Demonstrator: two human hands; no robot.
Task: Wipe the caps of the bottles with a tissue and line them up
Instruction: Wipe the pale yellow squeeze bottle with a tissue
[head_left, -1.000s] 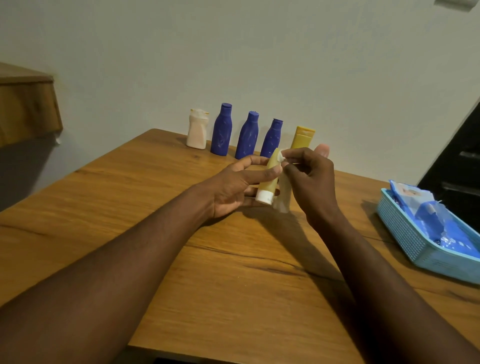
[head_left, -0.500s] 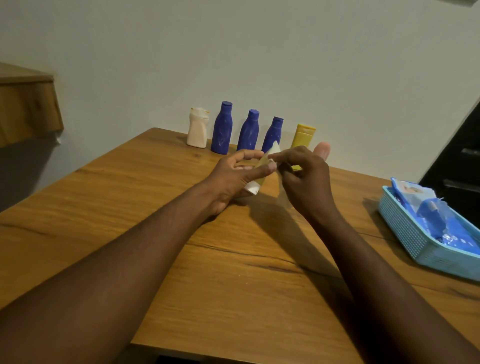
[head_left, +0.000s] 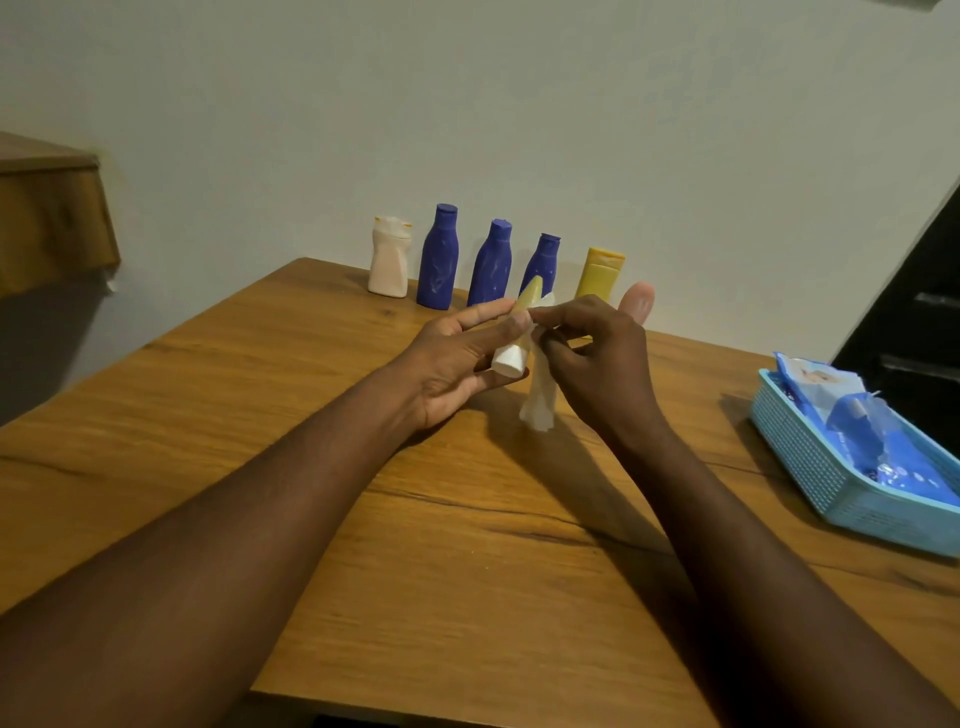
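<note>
Two bare forearms reach in from the near edge over a wooden table (head_left: 467, 545) and meet at its middle.

1. Left hand (head_left: 452, 364): palm turned inward, fingers half straightened, thumb and fingers holding a tube (head_left: 525, 306).
2. Tube: pale yellow, tilted, its flat end up and away, its white cap (head_left: 508, 360) down and toward the camera, clear of the table.
3. Right hand (head_left: 602, 358): just right of the tube, fingertips bunched and pinching a tissue (head_left: 540, 402) against the tube's upper body, thumb raised free behind.
4. Tissue: white and crumpled, hanging from that pinch down past the right side of the cap. Its lower end seems to sit just above the table, though contact cannot be judged from this angle.
5. Basket (head_left: 800, 467): light blue, perforated wall, well right of the tube at the table's right edge, holding blue and white packets (head_left: 893, 447).
6. Row behind the tube at the table's far edge, all upright, left to right: cream bottle (head_left: 389, 260); three blue bottles (head_left: 491, 265), caps on; yellow bottle (head_left: 600, 273), partly hidden by the right hand. The rightmost blue bottle stands directly behind the tube's flat end.
7. Wall (head_left: 571, 104): plain and pale, behind the row.
8. Shelf (head_left: 52, 218): wooden, far left of the tube, fixed to the wall above table level.
</note>
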